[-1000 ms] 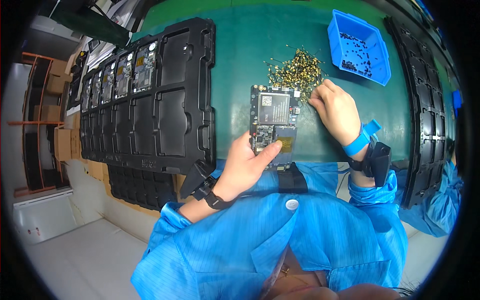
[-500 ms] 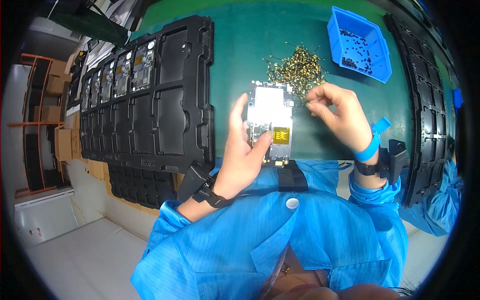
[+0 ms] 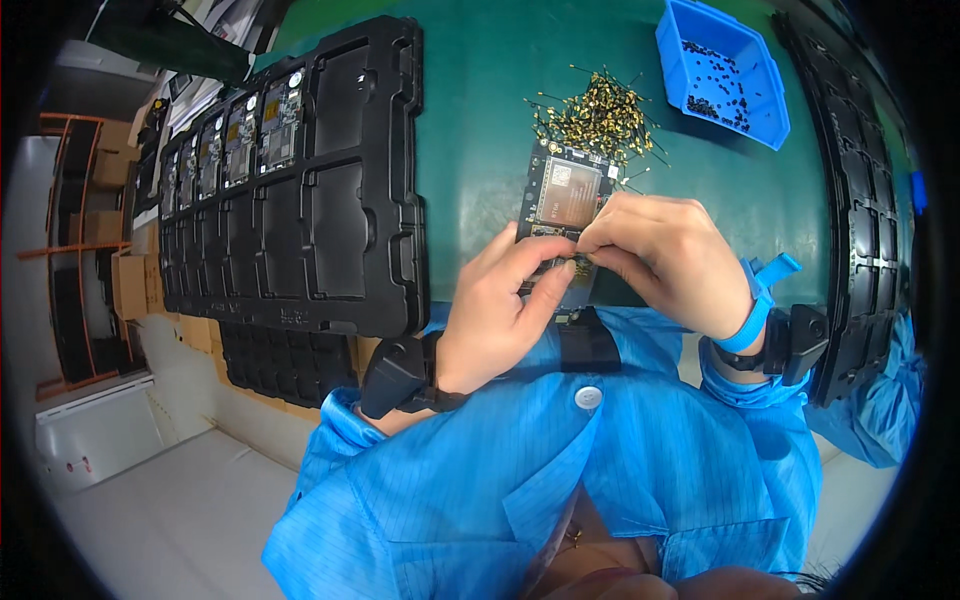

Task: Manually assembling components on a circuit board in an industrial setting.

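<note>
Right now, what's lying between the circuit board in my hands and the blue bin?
In the head view, a pile of small gold pins lies on the green mat between the circuit board and the blue bin.

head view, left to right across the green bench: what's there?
Black moulded tray with a few boards in its far slots → left hand → circuit board held up, gold pin pile beyond it → right hand → blue bin → black tray stack.

Both hands, left hand point(image 3: 505, 305) and right hand point(image 3: 665, 255), pinch a circuit board point(image 3: 565, 195) over green mat point(image 3: 480, 130)
</note>
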The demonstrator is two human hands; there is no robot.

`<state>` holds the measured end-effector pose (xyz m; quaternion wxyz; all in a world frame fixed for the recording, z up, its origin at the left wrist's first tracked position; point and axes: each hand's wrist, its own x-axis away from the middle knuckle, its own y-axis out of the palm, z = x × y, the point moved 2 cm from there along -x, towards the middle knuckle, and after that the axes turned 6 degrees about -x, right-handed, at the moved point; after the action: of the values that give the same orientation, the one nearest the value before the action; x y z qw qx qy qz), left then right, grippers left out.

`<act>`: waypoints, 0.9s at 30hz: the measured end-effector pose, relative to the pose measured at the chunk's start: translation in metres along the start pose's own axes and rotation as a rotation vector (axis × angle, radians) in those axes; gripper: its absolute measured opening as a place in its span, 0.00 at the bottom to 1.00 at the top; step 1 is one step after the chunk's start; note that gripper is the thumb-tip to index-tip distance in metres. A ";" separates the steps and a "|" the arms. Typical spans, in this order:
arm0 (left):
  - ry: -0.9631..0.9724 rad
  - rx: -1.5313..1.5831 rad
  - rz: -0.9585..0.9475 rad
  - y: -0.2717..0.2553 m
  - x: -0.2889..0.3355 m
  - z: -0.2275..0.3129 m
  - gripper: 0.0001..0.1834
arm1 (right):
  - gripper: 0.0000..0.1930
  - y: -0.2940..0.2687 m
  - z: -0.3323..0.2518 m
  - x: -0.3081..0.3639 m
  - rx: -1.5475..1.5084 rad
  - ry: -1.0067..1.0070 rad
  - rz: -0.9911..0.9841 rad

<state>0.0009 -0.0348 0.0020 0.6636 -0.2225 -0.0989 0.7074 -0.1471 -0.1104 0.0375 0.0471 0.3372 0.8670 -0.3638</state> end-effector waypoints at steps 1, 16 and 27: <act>0.032 -0.038 0.000 0.000 0.000 0.000 0.07 | 0.04 0.001 0.000 0.001 -0.001 0.001 0.001; 0.028 0.064 0.181 0.001 0.002 -0.004 0.04 | 0.17 0.024 0.007 0.016 -0.203 0.047 0.357; 0.088 -0.022 0.142 0.000 0.004 -0.002 0.06 | 0.15 0.032 0.010 0.017 -0.117 0.032 0.523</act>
<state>0.0017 -0.0310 -0.0009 0.6130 -0.2671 -0.0617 0.7410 -0.1419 -0.0913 0.0058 0.1453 0.5521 0.7706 -0.2833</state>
